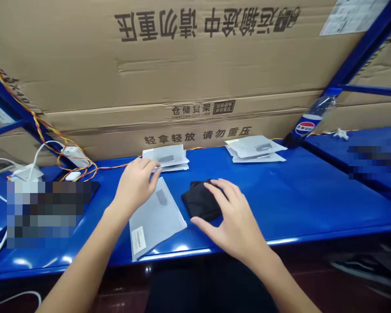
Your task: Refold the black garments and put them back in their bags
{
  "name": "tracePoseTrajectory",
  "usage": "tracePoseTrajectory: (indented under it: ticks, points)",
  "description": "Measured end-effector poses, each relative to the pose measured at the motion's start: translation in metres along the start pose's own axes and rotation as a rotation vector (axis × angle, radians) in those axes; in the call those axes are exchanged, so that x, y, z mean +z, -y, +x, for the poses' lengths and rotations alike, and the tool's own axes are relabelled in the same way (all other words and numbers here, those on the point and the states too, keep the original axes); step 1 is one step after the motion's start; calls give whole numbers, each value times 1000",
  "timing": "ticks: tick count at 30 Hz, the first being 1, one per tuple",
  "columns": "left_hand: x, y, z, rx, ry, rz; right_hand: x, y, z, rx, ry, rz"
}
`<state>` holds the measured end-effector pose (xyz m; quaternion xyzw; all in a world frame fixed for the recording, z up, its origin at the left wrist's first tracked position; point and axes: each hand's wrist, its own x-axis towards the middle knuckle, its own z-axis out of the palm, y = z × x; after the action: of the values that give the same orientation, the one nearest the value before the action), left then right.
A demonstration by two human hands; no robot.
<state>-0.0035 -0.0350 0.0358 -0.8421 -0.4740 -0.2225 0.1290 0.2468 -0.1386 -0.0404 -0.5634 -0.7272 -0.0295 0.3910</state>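
1. The left hand [133, 188] reaches forward from a straight, angled forearm, palm down and half open, with the fingers curled. Its fingertips [153, 167] are at the near edge of the left stack of bags [166, 157]; I cannot tell whether they have hold of it.
2. Under that hand lies a single translucent bag [156, 217], tilted on the desk [289, 200], with a white label [138, 240] at its near corner. The left hand is above it, and its contact with the bag cannot be told.
3. The right hand [234, 217] lies palm down, wide open, on a black folded cloth [200, 201]. Its fingers drape over the cloth's right side, and the thumb [202, 226] spreads toward the near edge. It is not clenched.
4. A second stack of bags [256, 150] sits farther right on the desk, well apart from both hands.
5. Behind the desk stands a cardboard sheet [182, 74] with printed characters. Tangled wires [47, 134] run to a power strip [73, 156] at the left, and a plastic bottle [313, 117] leans at the right.
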Motion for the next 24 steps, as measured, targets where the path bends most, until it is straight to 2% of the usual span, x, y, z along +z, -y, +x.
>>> tracePoseTrajectory:
  ticks: [2, 5, 7, 9, 12, 13, 15, 17, 19, 21, 23, 24]
  points:
    - [-7, -25, -10, 37, -92, -102, 11, 8, 1, -76, 30, 37]
    - [-12, -62, -29, 31, -131, -247, 21, 13, 3, -31, -23, 124]
    - [-8, -83, -39, -4, -164, -315, 18, 11, 6, 92, -80, 243]
    - [2, -101, -45, -35, -207, -367, 7, 2, 12, 293, -146, 393]
    - [25, -123, -47, -44, -201, -401, -15, -28, 20, 577, -187, 559]
    - [33, -128, -47, -41, -166, -393, -22, -40, 20, 639, -181, 538]
    - [48, -136, -47, -11, -84, -353, -33, -64, 17, 699, -139, 328]
    - [57, -138, -49, 23, -22, -314, -40, -78, 10, 666, -132, 49]
    - [60, -137, -53, 42, -10, -293, -40, -77, 2, 517, -179, -73]
    - [58, -131, -58, 37, -15, -281, -34, -66, -4, 302, -175, -29]
    - [53, -124, -63, 30, -19, -264, -25, -51, -6, 127, -84, 24]
    - [51, -120, -66, 24, -14, -255, -21, -45, -6, 84, -37, 37]
